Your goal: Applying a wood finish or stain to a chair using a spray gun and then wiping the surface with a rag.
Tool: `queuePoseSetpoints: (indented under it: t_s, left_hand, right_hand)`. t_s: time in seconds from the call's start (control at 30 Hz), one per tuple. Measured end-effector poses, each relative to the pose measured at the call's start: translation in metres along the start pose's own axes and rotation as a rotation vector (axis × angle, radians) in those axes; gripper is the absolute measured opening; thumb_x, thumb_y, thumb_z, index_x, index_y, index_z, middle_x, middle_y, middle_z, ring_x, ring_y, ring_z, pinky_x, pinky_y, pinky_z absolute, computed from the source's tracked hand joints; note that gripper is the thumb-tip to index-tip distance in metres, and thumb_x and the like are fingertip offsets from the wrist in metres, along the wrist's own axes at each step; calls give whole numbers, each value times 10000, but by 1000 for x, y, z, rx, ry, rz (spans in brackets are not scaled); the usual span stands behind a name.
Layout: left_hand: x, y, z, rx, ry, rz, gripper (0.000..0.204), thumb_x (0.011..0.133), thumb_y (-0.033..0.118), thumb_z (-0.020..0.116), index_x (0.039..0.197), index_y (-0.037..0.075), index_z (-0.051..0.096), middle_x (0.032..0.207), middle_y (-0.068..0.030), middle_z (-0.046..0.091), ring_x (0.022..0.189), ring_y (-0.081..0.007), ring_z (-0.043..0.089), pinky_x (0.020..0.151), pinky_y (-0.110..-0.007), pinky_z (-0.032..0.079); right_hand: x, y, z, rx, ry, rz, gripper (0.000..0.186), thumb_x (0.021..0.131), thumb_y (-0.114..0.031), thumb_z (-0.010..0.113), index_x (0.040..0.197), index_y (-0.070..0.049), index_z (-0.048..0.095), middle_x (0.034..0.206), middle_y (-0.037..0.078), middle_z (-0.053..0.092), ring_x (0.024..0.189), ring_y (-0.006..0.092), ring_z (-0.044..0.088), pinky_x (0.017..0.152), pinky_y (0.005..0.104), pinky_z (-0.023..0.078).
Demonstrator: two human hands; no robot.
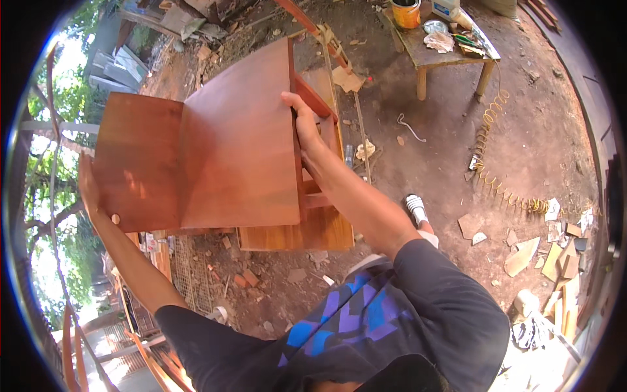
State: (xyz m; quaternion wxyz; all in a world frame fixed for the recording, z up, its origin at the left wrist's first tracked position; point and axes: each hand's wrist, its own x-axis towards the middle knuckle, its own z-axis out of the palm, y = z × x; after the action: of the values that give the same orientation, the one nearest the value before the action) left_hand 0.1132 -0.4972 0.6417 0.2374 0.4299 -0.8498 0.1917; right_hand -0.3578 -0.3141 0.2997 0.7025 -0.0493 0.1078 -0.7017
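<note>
Reddish wood, the panel (238,144) juts past the left edge of the surface (294,240), right hand (305,125) clasping its side, left hand (87,185) at the knobbed flap (140,163), pinching or not I can't tell, so a slip could tip it.

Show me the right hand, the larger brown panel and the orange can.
Right hand (305,124): head view, near the thumb's base.
Larger brown panel (238,140): head view, middle of its glossy face.
Orange can (406,16): head view, its side.
</note>
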Motion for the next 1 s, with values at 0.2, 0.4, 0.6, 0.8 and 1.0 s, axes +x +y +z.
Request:
queuePoseSetpoints:
  t_s: [0.2, 0.4, 0.6, 0.8, 1.0]
  left_hand:
    - [-105, 307, 62, -324, 344, 23, 554, 1076, 361, 367, 1369, -68, 560, 1441, -185, 553, 1325, -303, 530, 1108, -419, 408]
    - [-249, 455, 160, -444, 585, -491, 507, 1034, 327, 440, 1369, -38, 546, 1384, -193, 573, 1344, -326, 496, 1094, -468, 404]
    - [-246, 591, 223, -755, 531, -1074, 727, 1045, 513, 454, 1545, 4, 315, 1556, -184, 385, 1448, -329, 371, 1162, -496, 316]
    - [-205, 619, 232, -1072, 628, -1222, 804, 1032, 593, 448, 1565, 18, 269, 1572, -177, 357, 1448, -344, 371, 1216, -461, 253]
    - [-175, 629, 258, -983, 718, -1232, 712, 1038, 526, 476, 1492, -13, 379, 1471, -174, 484, 1367, -307, 476, 1193, -469, 324]
  right_hand:
    - [9, -39, -8, -35, 41, 74, 632, 893, -515, 589, 1255, 4, 593, 1168, 162, 662, 1014, 280, 645, 864, 408, 535]
    - [10, -56, -35, -198, -40, 159, 686, 906, -577, 562, 1330, -39, 546, 1218, 141, 637, 1062, 264, 631, 856, 409, 525]
    - [18, -90, -57, -271, -151, 379, 701, 911, -627, 602, 1315, -54, 569, 1196, 112, 629, 1082, 249, 600, 937, 428, 474]
    - [15, -122, -44, -226, -140, 418, 622, 953, -538, 595, 1315, -33, 568, 1210, 121, 644, 1113, 263, 607, 974, 438, 469]
    - [42, -141, -63, -172, -236, 514, 630, 950, -531, 606, 1353, -49, 554, 1277, 127, 621, 1128, 273, 605, 1008, 451, 457]
